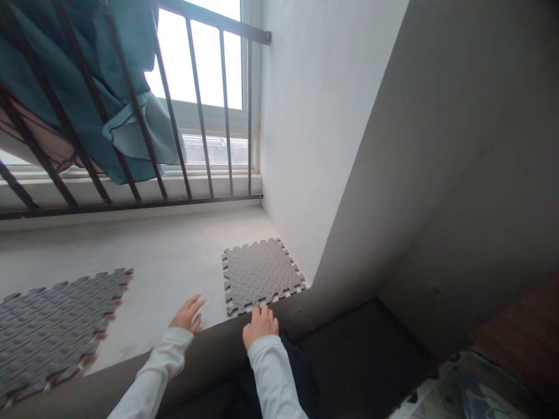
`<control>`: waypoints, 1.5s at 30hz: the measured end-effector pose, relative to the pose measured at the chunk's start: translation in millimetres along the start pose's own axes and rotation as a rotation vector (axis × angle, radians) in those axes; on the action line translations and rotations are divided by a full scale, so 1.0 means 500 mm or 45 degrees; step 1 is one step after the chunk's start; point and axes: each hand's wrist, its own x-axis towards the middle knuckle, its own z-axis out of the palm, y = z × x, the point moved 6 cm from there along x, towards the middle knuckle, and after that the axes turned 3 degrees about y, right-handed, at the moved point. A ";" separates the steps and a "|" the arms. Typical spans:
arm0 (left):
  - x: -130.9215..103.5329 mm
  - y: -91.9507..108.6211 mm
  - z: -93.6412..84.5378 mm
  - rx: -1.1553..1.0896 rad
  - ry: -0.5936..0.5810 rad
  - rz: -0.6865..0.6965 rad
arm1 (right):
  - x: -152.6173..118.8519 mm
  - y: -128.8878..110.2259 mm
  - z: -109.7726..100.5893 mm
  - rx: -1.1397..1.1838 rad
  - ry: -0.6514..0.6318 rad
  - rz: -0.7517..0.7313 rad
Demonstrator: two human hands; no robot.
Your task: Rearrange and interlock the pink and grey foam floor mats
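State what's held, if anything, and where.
Left hand: nothing. Right hand: at the near edge of the small gray mat; whether it grips cannot be told.

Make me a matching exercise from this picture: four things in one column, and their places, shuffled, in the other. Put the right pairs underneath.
Things
1. Left hand
2. Right hand
3. Smaller mat
4. Blue-green cloth

Places
a. Beside the white wall, in the corner of the ledge
b. Behind the bars of the railing
c. Between the larger mat and the smaller one, fingers spread
d. At the near edge of the smaller mat, fingers bent

Right pairs: 1-c, 2-d, 3-a, 4-b
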 end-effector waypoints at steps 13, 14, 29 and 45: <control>-0.103 -0.302 -0.230 0.428 -0.257 -0.237 | 0.000 -0.017 0.022 -0.015 -0.036 -0.102; -0.099 -0.305 -0.231 0.460 -0.284 -0.267 | -0.002 -0.020 0.022 -0.018 -0.037 -0.105; 0.044 -0.008 -0.121 -0.180 0.039 -0.095 | -0.010 -0.016 0.015 0.011 -0.022 -0.066; 0.061 0.110 0.094 -0.130 -0.205 -0.173 | -0.002 0.032 -0.010 0.257 0.044 0.003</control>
